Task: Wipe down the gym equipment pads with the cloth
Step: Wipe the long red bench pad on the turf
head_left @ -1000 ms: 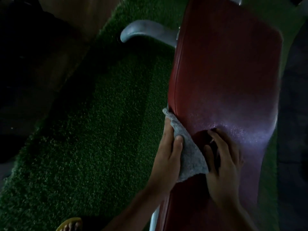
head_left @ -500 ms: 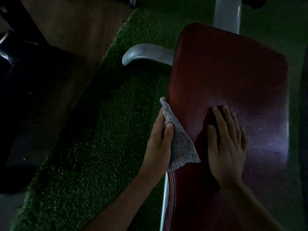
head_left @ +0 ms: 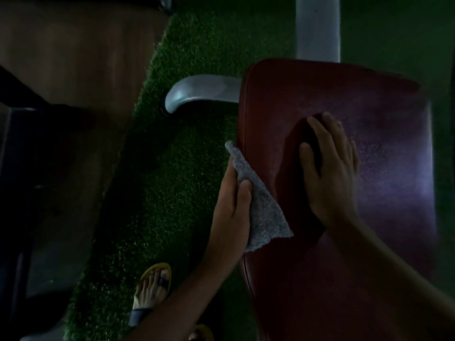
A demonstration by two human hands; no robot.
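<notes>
Cloth on the pad's side edge, my other hand flat on top.

My left hand (head_left: 231, 212) pinches the grey cloth (head_left: 258, 205), thumb on top, pressing it against the left side edge of the red pad (head_left: 381, 119); one corner of the cloth pokes up beyond my fingers. My right hand (head_left: 330, 168) lies spread, palm down, on the pad's top, just right of the cloth. Left of the pad there's green turf (head_left: 160, 193), a grey metal foot (head_left: 197, 92), and my sandalled foot (head_left: 152, 289).
</notes>
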